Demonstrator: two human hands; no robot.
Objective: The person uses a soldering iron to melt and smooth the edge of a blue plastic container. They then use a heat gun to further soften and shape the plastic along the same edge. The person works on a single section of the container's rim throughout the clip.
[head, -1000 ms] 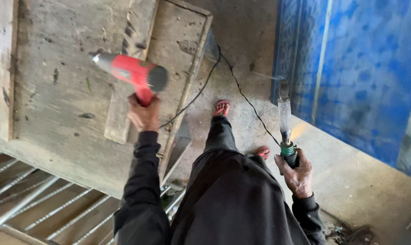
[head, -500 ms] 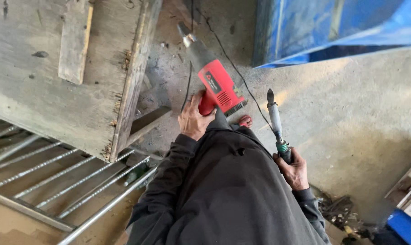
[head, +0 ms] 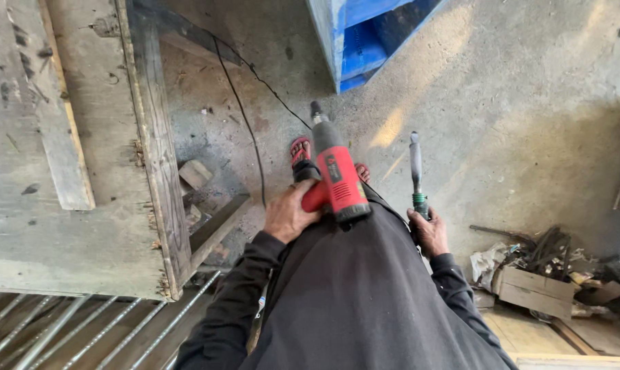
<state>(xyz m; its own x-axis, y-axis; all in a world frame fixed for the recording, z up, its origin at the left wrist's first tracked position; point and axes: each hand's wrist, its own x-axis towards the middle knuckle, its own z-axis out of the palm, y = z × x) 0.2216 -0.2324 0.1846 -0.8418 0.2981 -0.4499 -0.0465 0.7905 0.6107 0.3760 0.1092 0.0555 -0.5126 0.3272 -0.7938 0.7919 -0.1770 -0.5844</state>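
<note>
Head view, looking straight down the person's front: left hand (head: 290, 214) wrapped tight round the grip of a red power drill (head: 336, 175), fingers closed on it, held just in front of the dark-clothed body. Drill's long axis runs near vertical in frame, tilted slightly left at the top; chuck end points away from the person, toward the concrete floor (head: 515, 116) ahead, rear end back at the belly. Black cord (head: 245, 123) trails from the drill area across the floor up toward the top left. Right hand (head: 429, 231) is closed in a fist round the green-banded handle of a long chisel-like tool (head: 415, 168); its shaft also stands near vertical in frame, tip pointing away, approx parallel to the drill and apart from it. Red sandals (head: 300, 149) show just beyond the drill. Left: weathered wooden bench (head: 70, 137) w/ a plank edge, metal rods (head: 63, 329) below it. Blue container (head: 364, 41) at top. Cardboard box (head: 536, 291) and scrap at lower right.
</note>
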